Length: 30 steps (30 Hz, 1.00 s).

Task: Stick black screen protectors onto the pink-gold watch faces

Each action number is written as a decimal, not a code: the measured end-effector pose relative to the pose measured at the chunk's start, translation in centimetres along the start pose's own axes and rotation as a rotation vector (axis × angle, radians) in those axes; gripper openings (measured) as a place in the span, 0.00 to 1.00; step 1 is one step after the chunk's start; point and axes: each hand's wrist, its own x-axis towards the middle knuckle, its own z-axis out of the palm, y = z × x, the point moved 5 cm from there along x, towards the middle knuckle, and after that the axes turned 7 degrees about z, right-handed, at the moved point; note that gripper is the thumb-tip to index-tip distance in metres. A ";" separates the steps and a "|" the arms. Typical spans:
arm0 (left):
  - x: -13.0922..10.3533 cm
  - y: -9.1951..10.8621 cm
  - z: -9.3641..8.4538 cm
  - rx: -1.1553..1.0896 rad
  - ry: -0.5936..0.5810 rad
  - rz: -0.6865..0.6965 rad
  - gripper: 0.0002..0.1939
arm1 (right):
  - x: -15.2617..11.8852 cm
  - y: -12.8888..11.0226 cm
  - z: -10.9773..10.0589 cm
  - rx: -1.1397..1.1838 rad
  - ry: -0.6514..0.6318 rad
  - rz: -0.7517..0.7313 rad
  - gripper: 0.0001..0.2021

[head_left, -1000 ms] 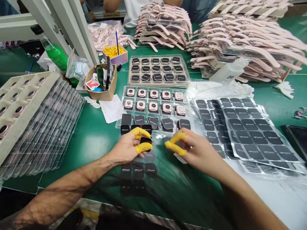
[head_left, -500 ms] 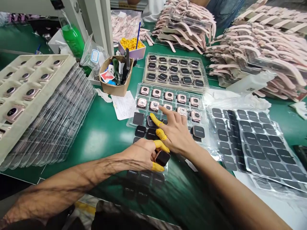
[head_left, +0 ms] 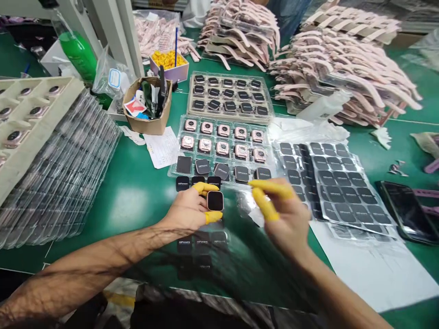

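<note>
My left hand (head_left: pixel 187 208), with yellow finger cots on thumb and finger, grips a smartwatch body (head_left: pixel 215 201) by its edges, its dark screen facing up. To the right, my right hand (head_left: pixel 286 212) hovers slightly blurred, its two yellow-covered fingertips drawn close in a pinch. Whatever may lie between them is too small to make out. Behind the hands lies a clear plastic tray (head_left: pixel 174 155) with rows of pink-framed watch bodies (head_left: pixel 222 148), sensor side up. Its front row holds dark square pieces (head_left: pixel 242 173). More black printed squares (head_left: pixel 202 242) lie near my left hand.
A second tray (head_left: pixel 229 119) of black squares stands behind. Sheets of black square stickers (head_left: pixel 350 178) and a phone (head_left: pixel 408 212) lie right. Stacked trays (head_left: pixel 68 173) rise left, near a cardboard box (head_left: pixel 147 123) of tools. Piles of pink straps (head_left: pixel 343 73) fill the back.
My right hand has drawn back from the tray to the right, uncovering its front row. My left hand still holds the watch body, now turned more upright. The view has shifted right.
</note>
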 end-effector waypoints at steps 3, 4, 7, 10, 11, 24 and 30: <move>0.0 -0.1 0.4 -0.061 -0.025 0.010 0.34 | -2.4 -1.1 1.2 -0.142 -0.092 -0.290 0.20; 0.1 -0.1 0.4 -0.079 -0.037 0.018 0.33 | -2.6 -1.4 1.8 -0.216 -0.162 -0.357 0.20; 0.2 0.0 0.5 -0.135 -0.034 0.031 0.33 | -2.0 -1.3 2.5 -0.434 -0.225 -0.314 0.21; 0.2 0.0 0.4 -0.165 0.021 0.025 0.32 | -1.8 -0.7 1.7 -0.557 -0.035 -0.141 0.23; 0.1 0.1 0.4 -0.160 0.033 0.025 0.31 | -2.1 -0.6 1.5 -0.565 0.015 -0.119 0.24; 0.5 -0.3 0.0 -0.054 0.042 0.123 0.31 | -8.0 -3.1 1.4 -0.312 -0.022 -0.081 0.26; 0.5 -0.3 0.1 -0.050 0.011 0.129 0.34 | -11.5 -4.2 4.5 -0.167 -0.038 -0.201 0.21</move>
